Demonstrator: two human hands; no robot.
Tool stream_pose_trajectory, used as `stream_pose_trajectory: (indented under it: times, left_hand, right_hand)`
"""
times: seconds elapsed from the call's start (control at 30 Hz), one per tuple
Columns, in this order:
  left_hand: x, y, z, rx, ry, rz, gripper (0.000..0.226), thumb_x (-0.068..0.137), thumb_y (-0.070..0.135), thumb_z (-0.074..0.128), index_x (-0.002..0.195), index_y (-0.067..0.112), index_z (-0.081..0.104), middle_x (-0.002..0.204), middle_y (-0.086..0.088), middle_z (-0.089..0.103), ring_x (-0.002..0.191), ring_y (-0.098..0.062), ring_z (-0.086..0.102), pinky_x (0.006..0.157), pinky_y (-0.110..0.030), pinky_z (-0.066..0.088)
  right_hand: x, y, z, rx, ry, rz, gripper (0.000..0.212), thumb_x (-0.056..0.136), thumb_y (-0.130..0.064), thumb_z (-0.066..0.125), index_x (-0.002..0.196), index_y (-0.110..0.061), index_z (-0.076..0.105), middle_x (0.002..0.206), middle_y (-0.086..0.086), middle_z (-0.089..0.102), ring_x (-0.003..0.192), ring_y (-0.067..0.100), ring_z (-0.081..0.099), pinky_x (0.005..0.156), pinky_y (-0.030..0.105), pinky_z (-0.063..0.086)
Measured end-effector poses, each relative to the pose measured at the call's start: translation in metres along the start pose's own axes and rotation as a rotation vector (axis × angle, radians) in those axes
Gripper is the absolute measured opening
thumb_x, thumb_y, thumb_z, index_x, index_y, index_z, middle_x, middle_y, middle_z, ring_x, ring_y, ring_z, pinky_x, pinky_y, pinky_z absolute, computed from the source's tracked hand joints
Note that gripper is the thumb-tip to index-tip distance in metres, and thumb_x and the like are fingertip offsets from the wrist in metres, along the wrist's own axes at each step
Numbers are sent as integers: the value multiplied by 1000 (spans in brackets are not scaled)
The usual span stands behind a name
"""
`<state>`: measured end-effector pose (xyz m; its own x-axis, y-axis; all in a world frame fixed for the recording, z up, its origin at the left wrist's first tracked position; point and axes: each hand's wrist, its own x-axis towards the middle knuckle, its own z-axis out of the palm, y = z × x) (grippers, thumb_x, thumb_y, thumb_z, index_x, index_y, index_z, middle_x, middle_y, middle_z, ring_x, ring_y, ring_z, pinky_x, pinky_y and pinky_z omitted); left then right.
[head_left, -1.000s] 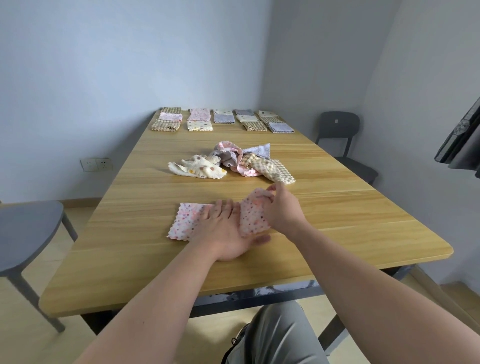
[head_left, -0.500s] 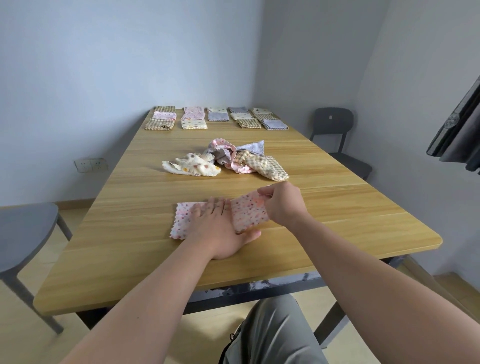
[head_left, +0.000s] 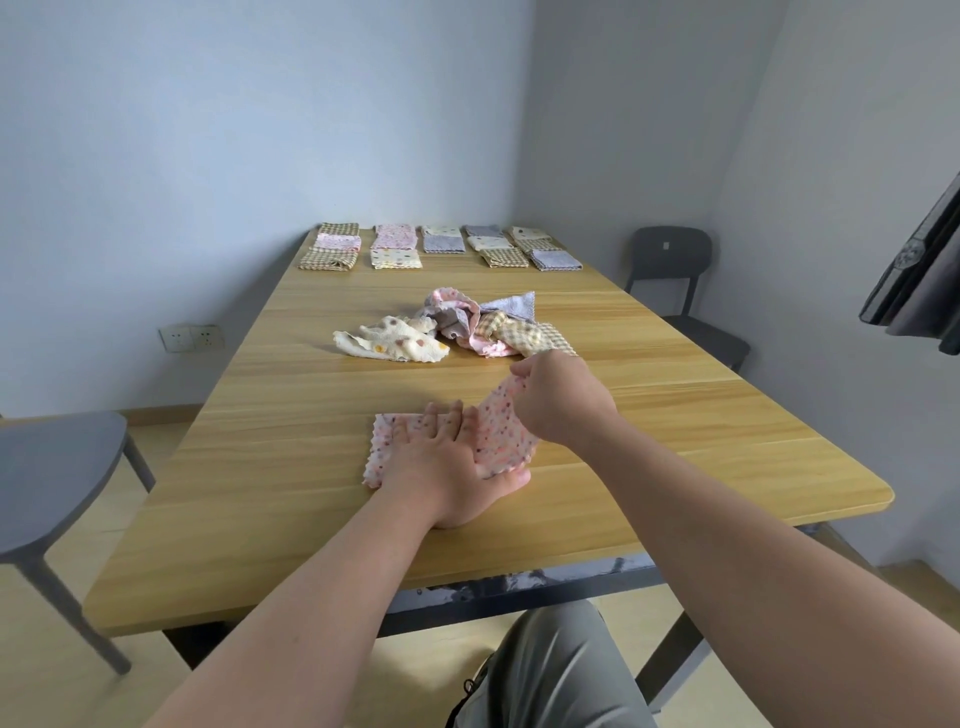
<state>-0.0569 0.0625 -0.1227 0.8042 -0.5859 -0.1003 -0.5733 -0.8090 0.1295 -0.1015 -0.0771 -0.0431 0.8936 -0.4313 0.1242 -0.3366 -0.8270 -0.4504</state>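
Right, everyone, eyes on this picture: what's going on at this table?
A person is folding a small pink dotted cloth on a wooden table. The left hand presses flat on the cloth's left half, while the right hand pinches the right edge and holds it raised above the table. A heap of unfolded cloths lies mid-table, and folded cloths sit in rows at the far end.
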Motion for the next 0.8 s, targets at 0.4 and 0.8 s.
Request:
stream_pose_trajectory:
  times: [0.4,0.8]
  left_hand:
    - [0,7,-19,15,-168,3,127,70,100,23,158,20,-20,168,-5,-17,153,-35,-20,123,-60,4]
    - [3,24,-4,-83,-70,-27,130,72,99,15,154,7,-27,163,-17,-30,152,-31,-26,125,-49,-11]
  right_hand:
    - [-2,-14,-4,195,-95,-44,47,95,-7,46,139,-17,60,107,7,71,61,5,50,48,18,36]
    - [5,-24,-5,534,-147,121,50,88,4,62,136,-10,61,85,9,67,64,18,56,59,30,49]
